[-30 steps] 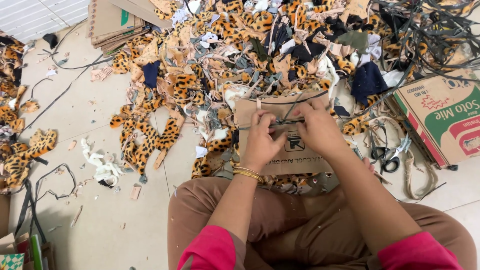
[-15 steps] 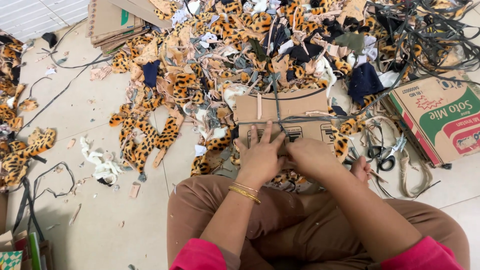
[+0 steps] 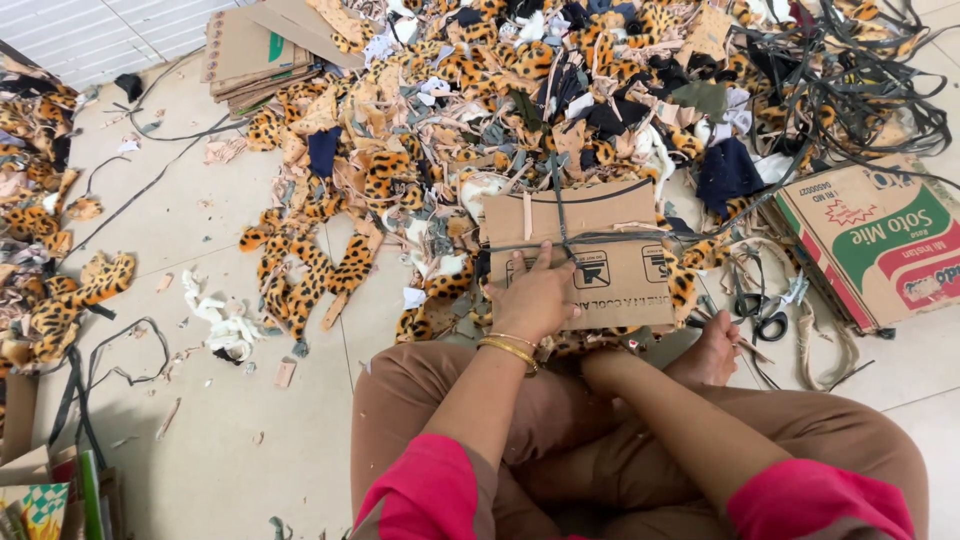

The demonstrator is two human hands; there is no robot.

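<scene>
A flat cardboard bundle (image 3: 610,215) stuffed with leopard-print pieces rests against my knees, with a dark strip (image 3: 560,215) tied crosswise round it. My left hand (image 3: 532,298), wearing gold bangles, presses on the bundle's near left part, its fingertips at the strip's crossing. My right forearm reaches under the bundle's near edge. Only the right wrist (image 3: 600,362) shows, and the hand itself is hidden beneath the bundle and my left wrist.
I sit cross-legged, my bare foot (image 3: 712,352) beside black scissors (image 3: 757,318). A printed carton (image 3: 880,240) lies to the right. Leopard-print scraps (image 3: 320,275), dark cloth bits and cords heap up beyond the bundle. Flat cardboard sheets (image 3: 250,50) are stacked at the far left.
Both hands were together on top of the bundle at the strip. The right hand has since slid down and under the near edge, while the left stays pressing on top.
</scene>
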